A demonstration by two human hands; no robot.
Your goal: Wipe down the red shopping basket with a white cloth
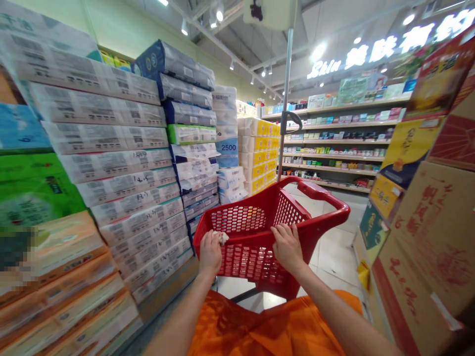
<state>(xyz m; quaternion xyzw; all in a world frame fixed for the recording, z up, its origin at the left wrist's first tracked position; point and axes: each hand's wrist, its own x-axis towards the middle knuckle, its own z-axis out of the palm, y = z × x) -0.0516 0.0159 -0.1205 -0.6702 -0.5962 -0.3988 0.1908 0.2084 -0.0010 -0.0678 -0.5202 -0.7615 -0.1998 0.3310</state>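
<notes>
A red plastic shopping basket [256, 217] with a mesh wall and a raised handle stands in front of me in a shop aisle. My left hand [210, 251] is closed on the basket's near rim at the left, and a small white crumpled thing [223, 238] shows between its fingers. My right hand [286, 244] grips the near rim further right, fingers curled over the edge. The basket's inside looks bare as far as I can see. My orange clothing fills the bottom of the view.
Tall stacks of wrapped tissue packs [122, 188] line the left side close to the basket. Cardboard boxes [426, 237] crowd the right. A metal pole [285, 99] stands behind the basket. Shelves of goods [334, 148] run along the far wall, with tiled floor [334, 252] between.
</notes>
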